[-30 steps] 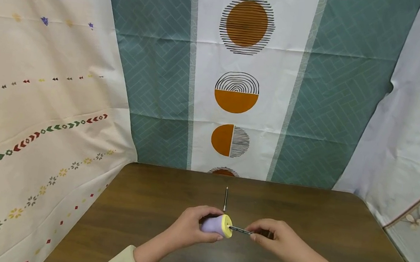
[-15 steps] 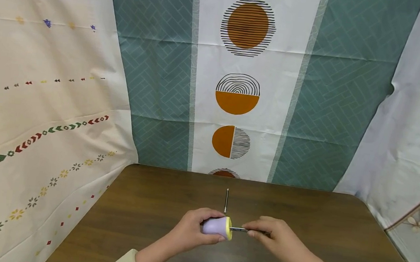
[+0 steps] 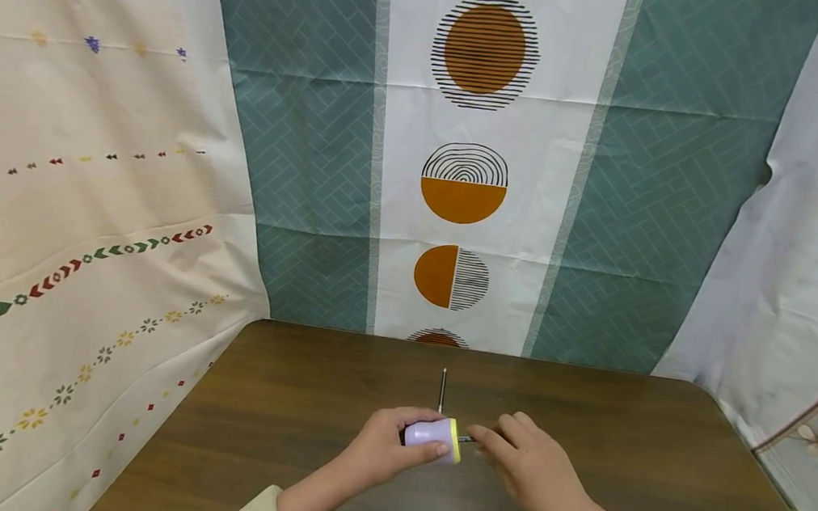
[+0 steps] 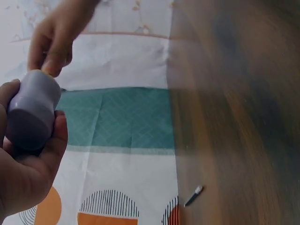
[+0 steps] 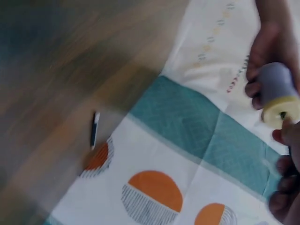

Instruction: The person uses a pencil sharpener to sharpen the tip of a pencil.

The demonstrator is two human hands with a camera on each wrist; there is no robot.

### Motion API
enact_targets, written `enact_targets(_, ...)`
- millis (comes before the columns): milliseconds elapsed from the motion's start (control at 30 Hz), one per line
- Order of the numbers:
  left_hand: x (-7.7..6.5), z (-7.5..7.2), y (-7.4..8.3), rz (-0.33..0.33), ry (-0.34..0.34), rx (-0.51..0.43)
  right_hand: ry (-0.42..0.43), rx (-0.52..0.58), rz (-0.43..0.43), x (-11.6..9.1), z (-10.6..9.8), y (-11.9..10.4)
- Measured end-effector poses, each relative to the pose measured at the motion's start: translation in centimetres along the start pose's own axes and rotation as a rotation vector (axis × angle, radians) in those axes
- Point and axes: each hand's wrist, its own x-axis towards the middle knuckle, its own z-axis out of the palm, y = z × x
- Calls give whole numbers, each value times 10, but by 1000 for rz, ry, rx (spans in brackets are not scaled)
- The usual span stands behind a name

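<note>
My left hand (image 3: pixel 380 450) grips a lilac pencil sharpener (image 3: pixel 430 433) with a yellow end, lying sideways above the table. From its yellow face, turned to the right, sticks a short length of dark pencil (image 3: pixel 465 439). The fingertips of my right hand (image 3: pixel 532 469) pinch that pencil close to the sharpener; most of it is hidden by the hand. In the right wrist view, the pencil hole shows in the yellow end (image 5: pixel 274 115). The left wrist view shows the sharpener's rounded lilac body (image 4: pixel 35 101) in the left palm.
A second dark pencil (image 3: pixel 443 390) lies on the brown wooden table (image 3: pixel 326 370), just beyond the left hand, pointing away. Behind the table hangs a green and white patterned cloth (image 3: pixel 315 158). More patterned cloth (image 3: pixel 120 303) covers the left side.
The right hand has turned over and shifted its grip closer to the sharpener, and less pencil shows between them. The left hand and sharpener have moved slightly right.
</note>
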Motion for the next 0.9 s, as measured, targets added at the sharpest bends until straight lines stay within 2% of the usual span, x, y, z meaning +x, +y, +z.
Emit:
enact_targets(100, 0, -1, 4, -60, -40, -92, 69, -93, -116, -1, 2, 2)
enact_targets(200, -1, -1, 7, -101, -63, -138, 113, -145, -179, 0, 3, 1)
enact_targets(300, -2, -1, 8, -92, -55, -117, 121, -127, -174, 3, 4, -1)
enact_targets(367, -2, 1, 5, -29, -31, -58, 100, -75, -131, 4, 5, -2)
enact_targets(433, -2, 3, 0, 94, -1, 29, 19, 5, -46, 5, 3, -3)
enact_targets(467, -1, 4, -3, 183, 19, 106, -45, 67, 14, 5, 2, -3)
enact_targets(533, 0, 7, -10, 424, 80, 337, -239, 251, 180, 7, -3, -2)
enact_targets(633, 4, 8, -19, 790, 223, 689, -560, 666, 506, 11, -9, 6)
enact_targets(667, 5, 8, -22, 882, 265, 774, -648, 810, 621, 13, -10, 10)
enact_targets(700, 6, 7, -23, 939, 287, 828, -723, 933, 727, 14, -10, 13)
enact_targets(733, 6, 7, -25, 950, 278, 840, -774, 1024, 802, 14, -9, 16)
enact_targets(767, 6, 6, -25, 923, 248, 821, -799, 1078, 837, 13, -8, 18)
enact_targets(800, 5, 5, -24, 852, 195, 774, -800, 1087, 835, 12, -7, 19)
enact_targets(833, 5, 4, -23, 742, 130, 695, -784, 1057, 805, 10, -7, 19)
enact_targets(867, 5, 3, -21, 613, 76, 595, -736, 973, 711, 8, -7, 18)
enact_targets(900, 5, 1, -18, 466, 35, 483, -664, 852, 575, 5, -5, 16)
